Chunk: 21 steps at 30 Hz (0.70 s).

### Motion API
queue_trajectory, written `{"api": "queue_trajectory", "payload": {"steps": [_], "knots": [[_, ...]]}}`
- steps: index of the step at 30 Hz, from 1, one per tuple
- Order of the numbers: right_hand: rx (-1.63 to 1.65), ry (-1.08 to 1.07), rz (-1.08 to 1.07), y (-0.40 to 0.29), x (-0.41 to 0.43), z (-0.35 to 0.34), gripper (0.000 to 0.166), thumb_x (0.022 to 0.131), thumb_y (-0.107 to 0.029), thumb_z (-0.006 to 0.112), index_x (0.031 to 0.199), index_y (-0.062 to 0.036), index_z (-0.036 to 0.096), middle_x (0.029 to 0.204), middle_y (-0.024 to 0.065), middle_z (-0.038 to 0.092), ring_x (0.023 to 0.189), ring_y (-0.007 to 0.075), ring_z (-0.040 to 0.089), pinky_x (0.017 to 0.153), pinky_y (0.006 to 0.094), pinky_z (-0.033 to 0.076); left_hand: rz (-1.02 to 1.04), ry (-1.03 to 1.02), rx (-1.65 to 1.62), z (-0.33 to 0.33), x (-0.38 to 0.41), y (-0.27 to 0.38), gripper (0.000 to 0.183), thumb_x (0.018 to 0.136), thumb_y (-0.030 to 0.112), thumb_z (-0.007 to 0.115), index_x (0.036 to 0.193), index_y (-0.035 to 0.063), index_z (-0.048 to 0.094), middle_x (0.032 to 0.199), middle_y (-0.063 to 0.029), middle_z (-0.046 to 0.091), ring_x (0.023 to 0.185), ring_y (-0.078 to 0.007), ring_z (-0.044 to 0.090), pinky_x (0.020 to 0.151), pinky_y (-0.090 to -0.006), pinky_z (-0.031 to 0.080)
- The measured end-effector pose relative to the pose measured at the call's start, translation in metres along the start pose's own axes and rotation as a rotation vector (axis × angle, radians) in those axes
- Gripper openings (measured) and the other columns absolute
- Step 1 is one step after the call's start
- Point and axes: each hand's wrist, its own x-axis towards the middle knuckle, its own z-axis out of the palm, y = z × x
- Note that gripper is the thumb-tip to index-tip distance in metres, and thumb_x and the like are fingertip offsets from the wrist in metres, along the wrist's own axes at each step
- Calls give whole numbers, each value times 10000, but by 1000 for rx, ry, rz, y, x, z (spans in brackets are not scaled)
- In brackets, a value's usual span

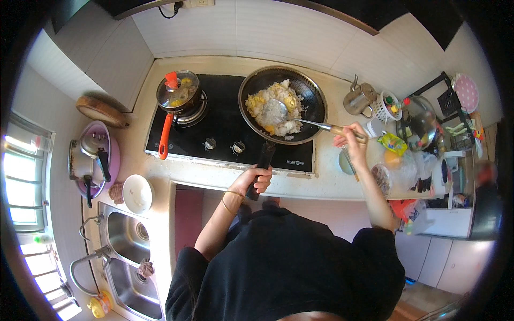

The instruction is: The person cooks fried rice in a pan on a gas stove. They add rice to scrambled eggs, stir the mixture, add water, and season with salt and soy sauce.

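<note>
My left hand [258, 179] is closed around the black handle of a wok [315, 100] on the right side of the gas hob [220, 100]. In the wok lies rice mixed with yellow egg [290, 94]. Gripping the wooden handle of a metal ladle [307, 121], my right hand [352, 138] is just beyond the wok's right rim. The ladle's bowl rests among the rice, with some rice in or over it. On the left burner stands a small pan with a glass lid [186, 82] and an orange handle; yellow pieces of food show through the lid.
A white bowl [138, 194] sits by the double sink [128, 236]. Farther left, pots rest in a purple basin [114, 156]. Right of the wok are a metal jug [358, 99], a white basket [387, 105], a green bowl [346, 162] and plastic bags [405, 172].
</note>
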Motion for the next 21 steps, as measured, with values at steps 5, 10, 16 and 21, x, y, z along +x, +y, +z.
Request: {"api": "queue_trajectory", "payload": {"steps": [5, 10, 16, 21], "knots": [[12, 77, -75, -11, -3, 15, 116, 890, -99, 510, 890, 16, 509, 694, 146, 624, 550, 188, 632, 472, 237, 492, -9, -4, 4, -2, -1, 0, 14, 871, 82, 482, 867, 96, 482, 548, 50, 343, 370, -53, 294, 329, -217, 257], [-43, 58, 2, -26, -23, 2, 101, 881, -91, 512, 869, 8, 513, 677, 137, 618, 520, 168, 616, 447, 233, 475, 1, -24, 24, -2, 0, -1, 21, 867, 75, 474, 864, 96, 476, 547, 45, 347, 376, -57, 310, 339, -222, 270], [-23, 119, -57, -32, -8, 13, 105, 877, -102, 516, 841, -4, 517, 637, 131, 607, 489, 162, 605, 426, 234, 457, -5, -34, 37, -3, -1, 2, 42, 882, 81, 456, 882, 98, 494, 551, 48, 349, 383, -56, 313, 339, -220, 284], [3, 274, -13, -9, -1, 2, 145, 876, -159, 511, 814, -29, 525, 638, 130, 616, 505, 166, 617, 451, 240, 479, -14, -47, 15, 1, 1, 1, 30, 858, 72, 480, 846, 94, 463, 544, 43, 355, 390, -58, 324, 356, -223, 278]]}}
